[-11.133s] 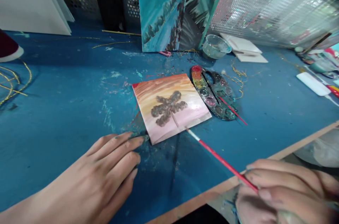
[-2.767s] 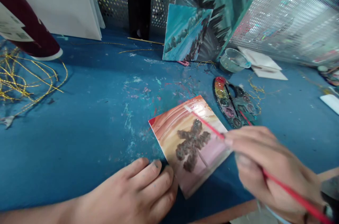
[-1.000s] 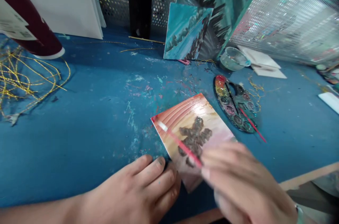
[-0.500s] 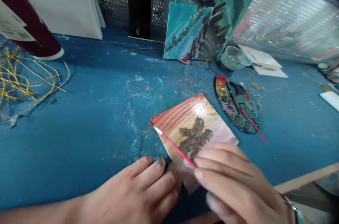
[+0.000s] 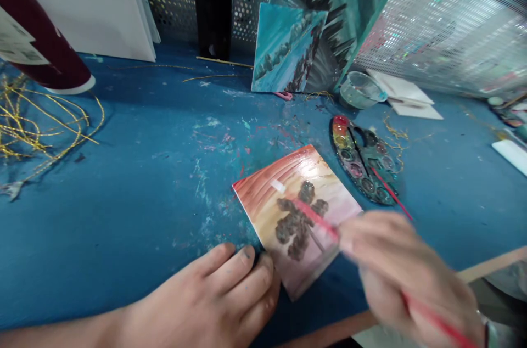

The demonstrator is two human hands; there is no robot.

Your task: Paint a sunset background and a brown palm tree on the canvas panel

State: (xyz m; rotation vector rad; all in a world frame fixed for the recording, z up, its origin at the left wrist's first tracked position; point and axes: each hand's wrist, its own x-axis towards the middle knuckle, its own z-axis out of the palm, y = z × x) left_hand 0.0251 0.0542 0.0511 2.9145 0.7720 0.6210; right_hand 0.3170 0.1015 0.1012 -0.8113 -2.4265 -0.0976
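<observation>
A small painted canvas (image 5: 263, 213) lies at an angle on the blue table, with orange, yellow and pale purple bands and a dark, blotchy tree-like shape in the middle. My right hand (image 5: 405, 260), blurred by motion, is closed on a red paintbrush (image 5: 315, 215). The brush slants over the canvas; whether its tip touches the surface I cannot tell. Palm down, my left hand (image 5: 218, 293) rests on the table with fingers stretched toward the canvas's lower left edge, the fingertips right beside it.
Right of the canvas is an oval paint palette (image 5: 356, 164) with a second red brush (image 5: 389, 191) across it. Behind stand a water cup (image 5: 360, 90), a teal painting (image 5: 284, 49) and a black phone (image 5: 213, 5). Gold string (image 5: 35, 117) and a maroon tube (image 5: 45, 35) are at left.
My right hand has moved right with the paintbrush, and the brush's tip end has left the canvas's left corner for a spot over the painted middle. My left hand has stayed in place.
</observation>
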